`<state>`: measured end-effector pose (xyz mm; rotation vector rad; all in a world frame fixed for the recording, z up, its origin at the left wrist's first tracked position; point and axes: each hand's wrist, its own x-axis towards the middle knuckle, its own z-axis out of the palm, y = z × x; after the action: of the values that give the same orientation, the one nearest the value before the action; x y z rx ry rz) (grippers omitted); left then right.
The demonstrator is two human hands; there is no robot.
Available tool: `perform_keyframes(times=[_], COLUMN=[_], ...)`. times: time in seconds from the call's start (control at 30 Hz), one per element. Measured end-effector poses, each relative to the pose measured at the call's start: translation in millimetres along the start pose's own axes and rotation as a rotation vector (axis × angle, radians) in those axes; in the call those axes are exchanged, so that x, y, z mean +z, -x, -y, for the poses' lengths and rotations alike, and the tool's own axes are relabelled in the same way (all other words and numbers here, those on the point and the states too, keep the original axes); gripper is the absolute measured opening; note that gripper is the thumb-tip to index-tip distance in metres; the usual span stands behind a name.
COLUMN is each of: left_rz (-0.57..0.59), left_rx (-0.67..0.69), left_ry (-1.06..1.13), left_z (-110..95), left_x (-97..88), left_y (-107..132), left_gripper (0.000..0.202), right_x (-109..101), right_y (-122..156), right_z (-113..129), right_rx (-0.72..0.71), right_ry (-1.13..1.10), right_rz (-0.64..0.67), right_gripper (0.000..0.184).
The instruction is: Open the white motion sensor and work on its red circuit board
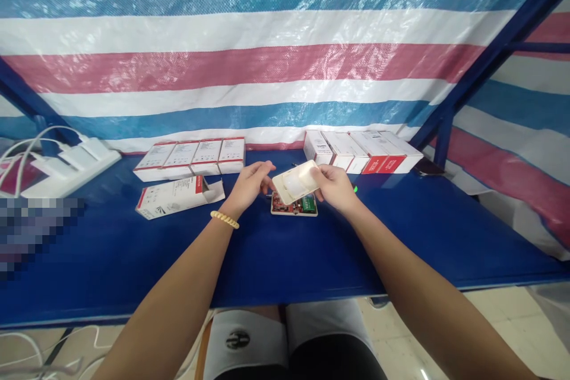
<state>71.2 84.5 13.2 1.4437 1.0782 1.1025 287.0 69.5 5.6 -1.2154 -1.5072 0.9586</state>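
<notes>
My right hand [335, 186] holds a cream plastic cover [294, 183] tilted above the blue table [401, 231]. Directly under the cover lies an open device base [294, 206] with a red circuit board and a green part showing. My left hand [250, 185], with a yellow bead bracelet on the wrist, has its fingers pinched together at the cover's left edge; whether it grips the cover or only touches it is unclear.
An opened white-and-red carton [176, 196] lies on its side at left. Rows of similar boxes stand behind at left [191, 157] and right [363, 151]. A white power strip with cables [66, 163] sits far left. A blue frame post [445, 136] rises at right.
</notes>
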Motion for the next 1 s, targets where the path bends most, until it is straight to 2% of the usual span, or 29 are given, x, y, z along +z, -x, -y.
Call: perform_keyframes(times=[0.13,0.33,0.47,0.7,0.87,1.0], left_rz=[0.045,-0.046,-0.056,-0.023,-0.009,-0.067], left_rx=[0.076,0.09,0.141,0.208,0.14,0.115], left_ry=[-0.055,-0.088,-0.116,-0.325,-0.446,-0.526], left_z=[4,10,12,16,6,-1], left_x=[0.5,-1.2,-1.5,3.3,7.8,10.0], left_y=[0,-3,-2,0,4,5], left_gripper=[0.035,0.028,0.033,0.038,0.021,0.016], right_x=[2,1,0,2,7,12], right_y=[-2,0,0,0,4,8], right_z=[0,0,-3,0,4,5], right_rx=[0.07,0.039,0.032,0.051,0.034,-0.018], right_ry=[-0.1,-0.112,-0.081,-0.07,-0.048,-0.004], right_rz=[0.036,0.172,0.146,0.145,0.146,0.114], right_gripper=[0.042,0.039,0.031,0.024,0.028,0.026])
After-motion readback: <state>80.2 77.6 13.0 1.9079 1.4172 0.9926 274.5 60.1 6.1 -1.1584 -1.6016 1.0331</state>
